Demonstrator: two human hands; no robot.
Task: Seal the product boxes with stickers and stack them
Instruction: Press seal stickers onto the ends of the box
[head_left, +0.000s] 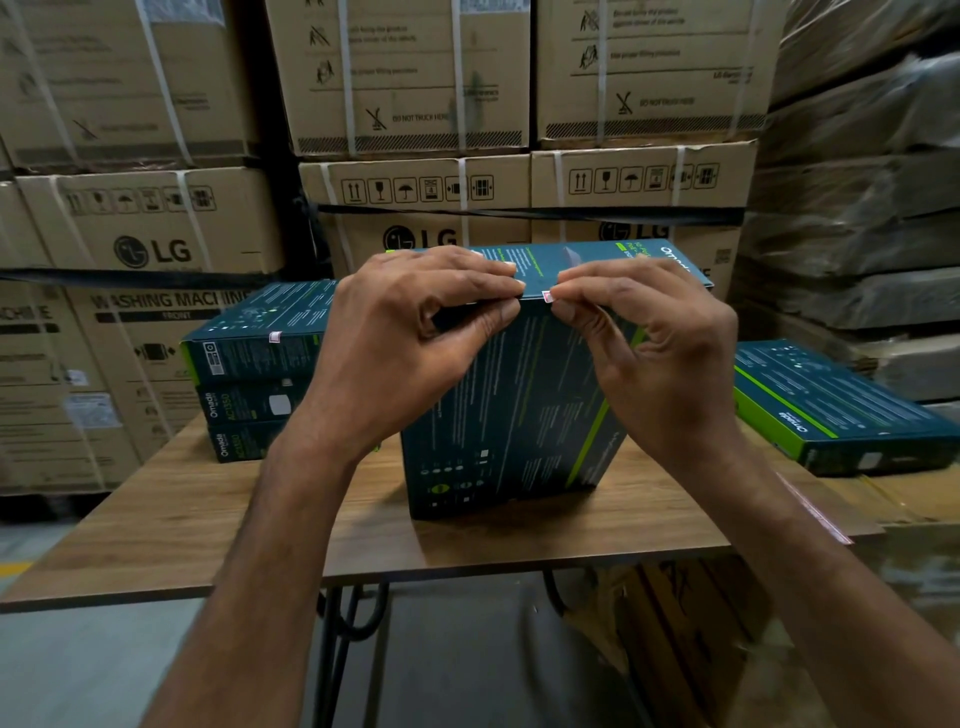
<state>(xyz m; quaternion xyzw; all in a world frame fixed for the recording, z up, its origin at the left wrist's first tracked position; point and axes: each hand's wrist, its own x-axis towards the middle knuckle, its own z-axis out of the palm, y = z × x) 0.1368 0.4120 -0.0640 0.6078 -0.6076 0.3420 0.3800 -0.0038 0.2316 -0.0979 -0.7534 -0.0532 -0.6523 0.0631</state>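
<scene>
A stack of three product boxes (254, 374) was set at the left of the wooden surface (208, 525). At the centre, an upright box (519, 415) was gripped along its top edge by the left hand (405, 353), fingers curled over it, thumb on the near face. A small sticker (548, 296) on that edge was pinched by the curled fingers of the right hand (660, 353). A flat box (831, 410) was laid at the far right.
</scene>
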